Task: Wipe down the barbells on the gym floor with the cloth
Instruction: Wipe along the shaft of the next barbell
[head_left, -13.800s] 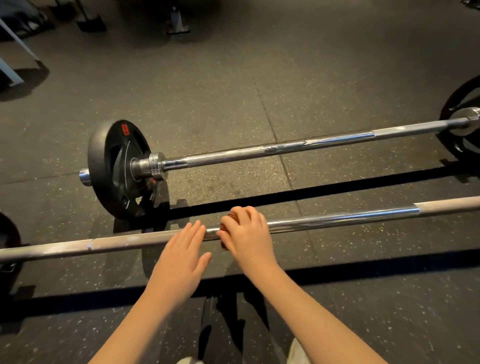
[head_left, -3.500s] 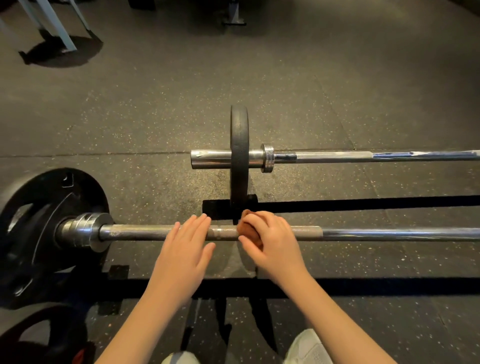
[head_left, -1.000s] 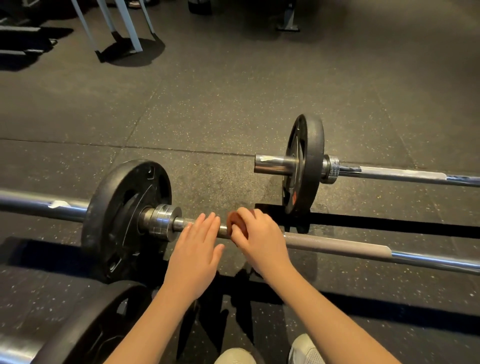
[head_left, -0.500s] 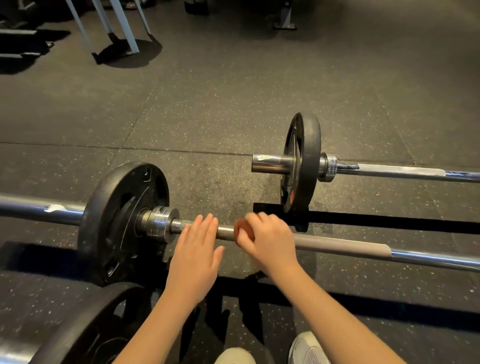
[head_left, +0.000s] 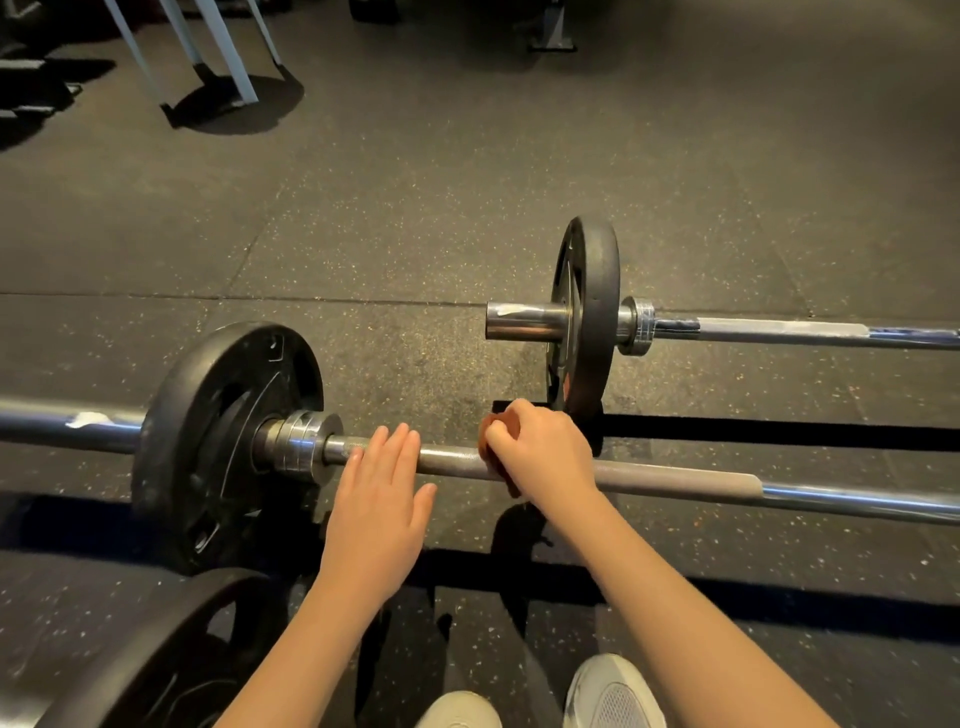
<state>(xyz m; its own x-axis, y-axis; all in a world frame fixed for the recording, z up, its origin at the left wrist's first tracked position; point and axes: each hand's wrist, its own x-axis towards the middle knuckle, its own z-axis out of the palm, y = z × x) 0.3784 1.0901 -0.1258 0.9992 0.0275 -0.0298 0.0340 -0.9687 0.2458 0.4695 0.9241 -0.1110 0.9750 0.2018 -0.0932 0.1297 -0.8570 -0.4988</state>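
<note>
We judge ourselves partway: right hand (head_left: 540, 452) gripping the cloth (head_left: 489, 432) round the near barbell (head_left: 675, 480), flat left hand (head_left: 379, 499) resting on it toward nine o'clock, the far barbell (head_left: 779, 330) at two o'clock perhaps left to wipe.

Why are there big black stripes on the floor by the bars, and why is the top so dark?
Head view: the stripes are hard shadows the near barbell and far barbell cast toward the camera, so light likely comes from ahead; glare streaks their chrome; the floor fades dim up top.
</note>
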